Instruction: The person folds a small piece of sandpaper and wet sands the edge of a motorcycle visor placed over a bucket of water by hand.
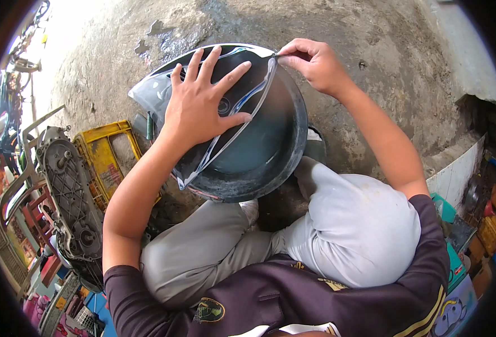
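A dark, glossy motorcycle body panel (157, 92) with blue and white stripes lies across a round black basin (296, 135). Cloudy water (253, 149) shows in the basin below the panel's edge. My left hand (197, 104) is open, its fingers spread on the panel's dark face. At the panel's pointed far-right tip, my right hand (315, 64) pinches the end between thumb and forefinger. Any small piece inside that pinch is hidden.
A yellow plastic crate (99, 140) and a metal engine casing (71, 191) stand at the left. Wet patches mark the concrete floor (371, 50) behind the basin. My bent legs (354, 219) are close to its near side. Assorted boxes (455, 264) lie at the right.
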Available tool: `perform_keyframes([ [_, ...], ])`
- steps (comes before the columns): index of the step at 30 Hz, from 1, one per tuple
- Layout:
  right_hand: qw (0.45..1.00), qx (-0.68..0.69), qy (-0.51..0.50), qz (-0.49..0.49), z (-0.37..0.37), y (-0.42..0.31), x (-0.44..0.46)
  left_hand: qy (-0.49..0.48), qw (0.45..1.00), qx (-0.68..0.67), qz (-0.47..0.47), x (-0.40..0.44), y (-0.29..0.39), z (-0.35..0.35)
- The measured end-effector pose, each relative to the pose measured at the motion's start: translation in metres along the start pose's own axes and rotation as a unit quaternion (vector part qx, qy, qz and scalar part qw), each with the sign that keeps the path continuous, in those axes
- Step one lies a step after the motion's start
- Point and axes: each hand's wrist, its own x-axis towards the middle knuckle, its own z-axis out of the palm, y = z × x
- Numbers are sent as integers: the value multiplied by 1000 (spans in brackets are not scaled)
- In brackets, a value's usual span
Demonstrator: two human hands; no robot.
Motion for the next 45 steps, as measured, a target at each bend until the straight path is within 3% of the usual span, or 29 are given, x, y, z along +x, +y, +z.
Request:
perform_keyframes([
  [10, 997, -12, 26, -70, 14, -1, -11, 3, 1000, -2, 0, 1, 1, -1],
  [24, 997, -53, 33, -45, 10, -6, -8, 10, 1000, -13, 0, -1, 0, 1],
  [26, 986, -78, 25, -145, 12, -6, -8, 8, 1000, -14, 0, -1, -1, 2],
  [29, 995, -53, 45, -78, 7, 0, -1, 7, 1000, -13, 1, 0, 0, 2],
  [36, 994, -42, 26, -101, 10, -2, -6, 14, 1000, -17, 1, -1, -1, 4],
  [38, 997, -53, 37, -49, 12, -7, -7, 12, 1000, -19, 0, -1, 0, 4],
  [42, 988, -77, 34, -133, 14, -8, -7, -3, 1000, -5, -5, 0, 1, 0],
  [45, 996, -33, 46, -66, 10, -4, -3, -10, 1000, -2, -10, 0, 3, -4],
])
